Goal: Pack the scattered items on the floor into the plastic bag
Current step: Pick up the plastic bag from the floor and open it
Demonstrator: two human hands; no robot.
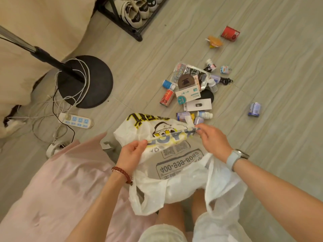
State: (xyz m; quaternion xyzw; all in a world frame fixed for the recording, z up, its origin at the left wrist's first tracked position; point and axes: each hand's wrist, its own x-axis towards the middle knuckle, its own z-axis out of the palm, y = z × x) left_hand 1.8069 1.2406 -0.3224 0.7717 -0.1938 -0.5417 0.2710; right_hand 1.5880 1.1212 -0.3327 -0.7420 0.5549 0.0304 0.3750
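I hold a white printed plastic bag (176, 173) above my knees. My left hand (131, 154) pinches its rim on one side and my right hand (215, 139) pinches the same rim on the other, stretching the edge between them. On the floor beyond lies a heap of scattered items: a red can (167, 97), a white box (187, 94), a flat white card box (197, 105), a foil pouch (192, 75), several small bottles (204, 115). Farther off lie a blue can (254, 109), a red tin (230, 33) and a burger-shaped item (215, 41).
A black round stand base (97, 84) with white cables stands at left, a power strip (76, 120) beside it. A shoe rack (129, 16) with sneakers is at the back. Pink fabric (61, 186) lies at lower left, beige cloth (35, 32) upper left.
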